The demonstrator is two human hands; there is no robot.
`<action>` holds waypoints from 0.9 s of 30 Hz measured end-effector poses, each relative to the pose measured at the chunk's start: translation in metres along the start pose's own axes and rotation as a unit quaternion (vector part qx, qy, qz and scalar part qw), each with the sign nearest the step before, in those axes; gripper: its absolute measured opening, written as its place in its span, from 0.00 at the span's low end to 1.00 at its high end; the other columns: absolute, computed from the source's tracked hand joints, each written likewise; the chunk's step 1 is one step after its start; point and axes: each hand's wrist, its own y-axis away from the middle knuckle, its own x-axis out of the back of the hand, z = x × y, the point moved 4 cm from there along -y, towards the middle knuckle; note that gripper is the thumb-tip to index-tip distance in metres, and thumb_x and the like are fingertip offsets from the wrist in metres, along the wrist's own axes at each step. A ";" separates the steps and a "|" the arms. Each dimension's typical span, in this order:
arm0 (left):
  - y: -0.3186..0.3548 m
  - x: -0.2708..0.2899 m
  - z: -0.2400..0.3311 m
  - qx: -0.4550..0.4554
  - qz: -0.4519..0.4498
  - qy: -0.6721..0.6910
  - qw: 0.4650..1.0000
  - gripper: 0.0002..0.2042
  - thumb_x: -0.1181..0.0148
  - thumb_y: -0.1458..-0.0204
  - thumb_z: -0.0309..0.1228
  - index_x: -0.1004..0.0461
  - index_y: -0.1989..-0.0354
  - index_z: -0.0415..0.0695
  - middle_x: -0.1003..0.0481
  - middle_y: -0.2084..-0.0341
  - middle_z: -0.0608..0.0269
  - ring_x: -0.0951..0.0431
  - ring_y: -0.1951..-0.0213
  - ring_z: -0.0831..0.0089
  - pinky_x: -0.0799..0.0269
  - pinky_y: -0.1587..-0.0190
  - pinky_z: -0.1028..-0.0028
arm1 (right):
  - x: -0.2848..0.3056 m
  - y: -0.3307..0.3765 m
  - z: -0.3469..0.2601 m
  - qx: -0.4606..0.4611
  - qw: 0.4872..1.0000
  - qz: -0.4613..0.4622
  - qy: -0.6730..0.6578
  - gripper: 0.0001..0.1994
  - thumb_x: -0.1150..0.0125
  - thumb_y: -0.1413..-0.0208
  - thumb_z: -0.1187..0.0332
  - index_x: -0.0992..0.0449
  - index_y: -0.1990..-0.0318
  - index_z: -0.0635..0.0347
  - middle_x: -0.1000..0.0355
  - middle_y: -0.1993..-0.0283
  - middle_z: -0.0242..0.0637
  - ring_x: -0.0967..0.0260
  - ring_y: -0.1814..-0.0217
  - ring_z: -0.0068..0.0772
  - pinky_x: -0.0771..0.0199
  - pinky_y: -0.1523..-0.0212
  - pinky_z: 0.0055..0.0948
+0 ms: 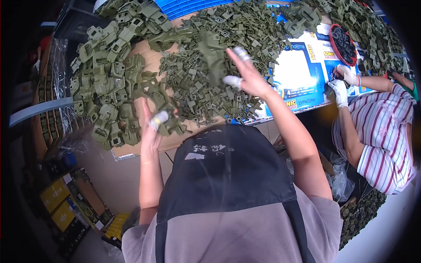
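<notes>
My left hand (152,130) is at the table's near edge, fingers apart, with white wrapping on a digit. Beside it lies an olive-green moulded plastic part (163,109); whether they touch is unclear. My right hand (251,78) is over the middle heap, its fingers spread and some wrapped in white. Just left of those fingers is a larger olive-green plastic part (212,55), smeared by motion, with no grip on it visible. Under it spreads a heap of small olive-green plastic pieces (197,94).
Larger green parts (103,72) are piled at the left on cardboard (139,50). A blue crate (188,5) stands at the back. At the right, a co-worker's gloved hands (341,90) are near a red basket (332,41) of black pieces. Blue-and-white printed card (302,65) covers the table there.
</notes>
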 end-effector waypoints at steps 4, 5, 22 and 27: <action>0.014 -0.026 -0.002 -0.019 -0.132 0.133 0.982 0.35 0.53 0.48 0.55 0.59 0.36 0.56 0.38 0.48 0.46 0.30 0.51 0.50 0.30 0.51 0.53 | 0.026 0.089 0.028 -0.091 0.987 0.040 0.122 0.22 0.40 0.66 0.80 0.30 0.56 0.57 0.33 0.57 0.44 0.36 0.52 0.50 0.33 0.51 0.38; 0.009 -0.026 -0.009 0.019 -0.118 0.147 0.982 0.34 0.54 0.47 0.55 0.56 0.37 0.53 0.38 0.49 0.46 0.30 0.51 0.51 0.30 0.51 0.54 | 0.017 0.122 0.036 -0.064 0.989 0.012 0.133 0.25 0.42 0.70 0.82 0.29 0.57 0.55 0.33 0.57 0.43 0.35 0.53 0.49 0.31 0.53 0.39; -0.040 -0.043 -0.018 -0.014 -0.076 -0.066 0.995 0.44 0.40 0.55 0.48 0.56 0.36 0.37 0.41 0.42 0.56 0.40 0.41 0.72 0.44 0.42 0.71 | 0.033 0.090 0.076 -0.168 0.976 0.007 -0.136 0.16 0.52 0.55 0.83 0.28 0.58 0.57 0.29 0.66 0.39 0.30 0.67 0.41 0.30 0.64 0.32; -0.027 -0.087 0.003 0.025 -0.205 -0.067 0.976 0.41 0.39 0.57 0.46 0.51 0.37 0.40 0.38 0.44 0.58 0.36 0.45 0.72 0.41 0.44 0.72 | 0.042 0.044 -0.057 -0.052 0.958 0.022 -0.280 0.12 0.48 0.47 0.76 0.25 0.55 0.60 0.32 0.67 0.29 0.36 0.71 0.18 0.35 0.69 0.18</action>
